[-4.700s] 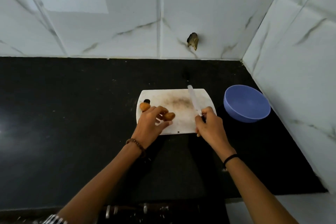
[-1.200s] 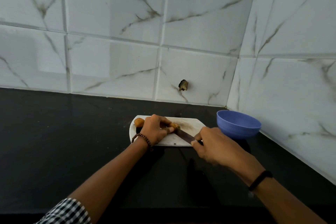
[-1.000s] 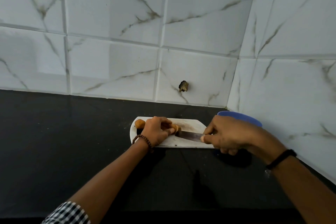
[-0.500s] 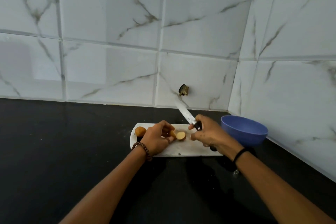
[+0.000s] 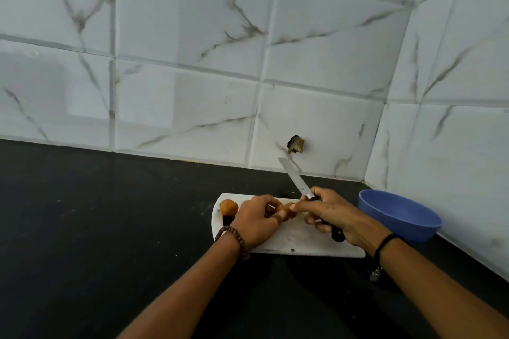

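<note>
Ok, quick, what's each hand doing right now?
Left hand: pinches the small brown piece.
Right hand: grips the knife, blade pointing up and away.

Black worktop (image 5: 110, 228), dull and faintly speckled, running back to a wall of white tiles (image 5: 192, 36) with grey-brown veins, turning a corner at the right; low in the back wall, just above the worktop's rear edge, a ragged hole (image 5: 295, 144) with something brownish in it; near the worktop's far right corner, close to the side wall, a blue bowl (image 5: 399, 217), upright; just left of the bowl and apart from it, a white cutting board (image 5: 297, 239), flat and lightly stained; at the board's left end, a round orange-brown lump (image 5: 228, 207) resting on it; just in front of the lump, a dark slot (image 5: 227, 219) in the board.
</note>
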A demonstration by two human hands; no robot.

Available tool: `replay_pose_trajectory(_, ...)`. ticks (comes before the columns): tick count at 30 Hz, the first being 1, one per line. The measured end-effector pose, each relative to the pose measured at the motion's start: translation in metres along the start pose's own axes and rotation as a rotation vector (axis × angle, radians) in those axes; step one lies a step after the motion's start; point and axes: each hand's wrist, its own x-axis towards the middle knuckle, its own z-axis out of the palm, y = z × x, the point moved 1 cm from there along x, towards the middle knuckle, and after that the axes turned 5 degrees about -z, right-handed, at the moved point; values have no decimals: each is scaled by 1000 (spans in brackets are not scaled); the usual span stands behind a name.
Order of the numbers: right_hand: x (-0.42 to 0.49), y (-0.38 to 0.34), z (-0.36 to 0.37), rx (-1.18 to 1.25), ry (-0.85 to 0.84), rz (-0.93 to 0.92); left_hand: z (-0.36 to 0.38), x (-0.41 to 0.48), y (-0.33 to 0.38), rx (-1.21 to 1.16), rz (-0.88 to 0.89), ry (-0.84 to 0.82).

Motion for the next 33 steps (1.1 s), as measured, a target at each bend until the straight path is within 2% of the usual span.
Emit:
replay_pose_trajectory(6, 27, -7, 12, -56, 112, -27, 2, -1, 2, 2, -16, 69)
replay_pose_trajectory(8, 37, -14, 16, -149, 91, -40, 5, -2, 4, 33, 3, 80)
replay_pose_trajectory(13, 64, -40, 35, -280, 14, -94, 11, -2, 6, 282, 71, 144)
replay_pose_trajectory(19, 80, -50, 53, -470, -74, -38, 15, 6, -1, 381, 105, 186)
replay_pose_trajectory(33, 22, -39, 27, -342, 46, -2, 5, 0, 4, 542, 58, 101)
